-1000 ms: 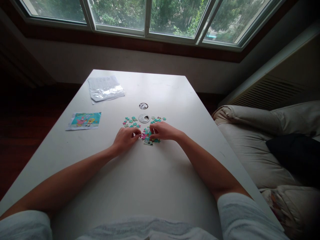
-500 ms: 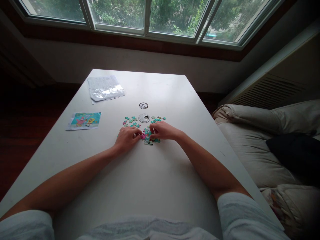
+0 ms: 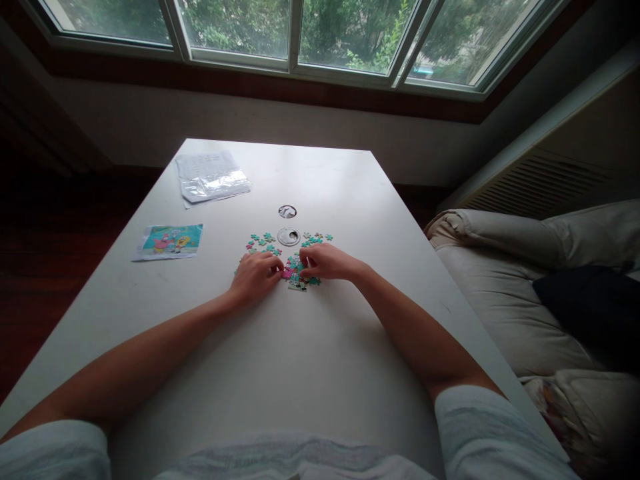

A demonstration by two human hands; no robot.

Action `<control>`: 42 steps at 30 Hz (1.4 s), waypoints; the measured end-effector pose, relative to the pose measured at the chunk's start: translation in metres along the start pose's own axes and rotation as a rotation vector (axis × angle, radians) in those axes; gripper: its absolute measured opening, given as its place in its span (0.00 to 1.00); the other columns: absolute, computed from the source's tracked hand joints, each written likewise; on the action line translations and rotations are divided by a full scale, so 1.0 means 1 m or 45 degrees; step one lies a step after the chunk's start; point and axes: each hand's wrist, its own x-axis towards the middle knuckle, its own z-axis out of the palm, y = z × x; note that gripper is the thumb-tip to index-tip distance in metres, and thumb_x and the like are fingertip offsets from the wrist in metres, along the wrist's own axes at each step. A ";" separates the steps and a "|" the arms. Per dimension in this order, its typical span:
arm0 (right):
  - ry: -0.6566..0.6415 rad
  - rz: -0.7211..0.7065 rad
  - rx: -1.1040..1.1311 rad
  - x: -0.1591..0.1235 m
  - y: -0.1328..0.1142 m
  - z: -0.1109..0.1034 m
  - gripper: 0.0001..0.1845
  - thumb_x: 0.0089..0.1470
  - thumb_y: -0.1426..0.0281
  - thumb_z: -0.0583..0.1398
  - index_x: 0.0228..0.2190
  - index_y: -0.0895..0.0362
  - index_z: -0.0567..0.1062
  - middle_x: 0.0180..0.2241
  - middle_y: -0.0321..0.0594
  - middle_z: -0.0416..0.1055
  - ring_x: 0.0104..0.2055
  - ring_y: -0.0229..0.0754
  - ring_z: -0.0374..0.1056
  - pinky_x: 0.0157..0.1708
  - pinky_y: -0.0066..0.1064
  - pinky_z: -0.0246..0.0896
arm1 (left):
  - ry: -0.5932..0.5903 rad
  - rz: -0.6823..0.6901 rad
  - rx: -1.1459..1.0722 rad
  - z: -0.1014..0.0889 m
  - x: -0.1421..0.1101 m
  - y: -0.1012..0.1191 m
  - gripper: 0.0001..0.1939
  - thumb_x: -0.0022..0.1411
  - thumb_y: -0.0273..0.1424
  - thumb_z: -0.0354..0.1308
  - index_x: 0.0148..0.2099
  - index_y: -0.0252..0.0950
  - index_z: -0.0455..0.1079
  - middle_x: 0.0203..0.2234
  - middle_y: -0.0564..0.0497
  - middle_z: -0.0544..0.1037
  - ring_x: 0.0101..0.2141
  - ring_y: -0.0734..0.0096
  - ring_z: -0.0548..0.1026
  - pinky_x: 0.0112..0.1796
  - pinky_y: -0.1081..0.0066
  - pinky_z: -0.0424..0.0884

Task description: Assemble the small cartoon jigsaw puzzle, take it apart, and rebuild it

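A partly joined jigsaw puzzle [image 3: 295,273] in teal, pink and white lies flat on the white table. At its left edge, my left hand [image 3: 255,273] has thumb and fingertips closed on a pink puzzle piece [image 3: 287,273]. Across from it, my right hand [image 3: 325,261] bends over the puzzle's right side, its curled fingers and thumb pressing on the joined pieces and hiding part of them. Loose teal puzzle pieces [image 3: 267,238] are scattered beyond my left hand. More loose pieces [image 3: 317,238] sit just past my right hand.
Two round metal-rimmed fittings [image 3: 289,237] are in the tabletop beyond the puzzle. A cartoon picture sheet [image 3: 173,241] lies at the left. Papers with a clear plastic sleeve [image 3: 213,177] rest at the far left. A pale sofa [image 3: 480,293] stands right of the table.
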 end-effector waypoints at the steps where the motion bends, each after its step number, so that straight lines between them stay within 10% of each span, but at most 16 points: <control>1: 0.000 -0.001 0.001 0.000 0.000 0.000 0.11 0.55 0.62 0.66 0.35 0.55 0.75 0.30 0.36 0.73 0.32 0.38 0.64 0.33 0.28 0.47 | 0.005 0.003 -0.021 -0.001 0.001 -0.001 0.07 0.64 0.31 0.57 0.37 0.41 0.77 0.35 0.51 0.80 0.35 0.66 0.74 0.41 0.64 0.63; 9: 0.049 -0.036 0.097 -0.002 0.004 -0.006 0.08 0.58 0.63 0.63 0.32 0.55 0.75 0.29 0.35 0.73 0.29 0.35 0.62 0.31 0.28 0.47 | 0.177 -0.069 -0.218 -0.022 0.011 -0.026 0.10 0.65 0.31 0.54 0.41 0.39 0.77 0.32 0.53 0.79 0.30 0.71 0.72 0.36 0.70 0.67; 20: 0.536 0.152 0.199 -0.002 0.030 -0.015 0.13 0.60 0.60 0.59 0.31 0.56 0.75 0.24 0.34 0.69 0.26 0.35 0.58 0.30 0.29 0.49 | 0.103 0.030 0.074 -0.018 0.010 -0.037 0.10 0.67 0.31 0.55 0.43 0.41 0.78 0.39 0.50 0.80 0.41 0.61 0.74 0.45 0.61 0.64; 33: 0.574 -0.029 0.100 0.012 0.028 0.008 0.08 0.60 0.67 0.60 0.30 0.55 0.73 0.27 0.37 0.70 0.31 0.39 0.61 0.35 0.31 0.51 | 0.170 0.068 0.177 -0.015 0.013 -0.048 0.13 0.67 0.33 0.56 0.51 0.42 0.78 0.49 0.48 0.78 0.51 0.55 0.70 0.51 0.57 0.66; 42: 0.562 0.000 0.103 0.010 0.029 0.007 0.07 0.60 0.67 0.60 0.29 0.55 0.74 0.27 0.36 0.70 0.31 0.39 0.61 0.35 0.31 0.50 | -0.052 0.049 0.194 -0.068 0.025 -0.071 0.14 0.68 0.32 0.51 0.45 0.42 0.79 0.40 0.49 0.81 0.39 0.63 0.77 0.40 0.66 0.69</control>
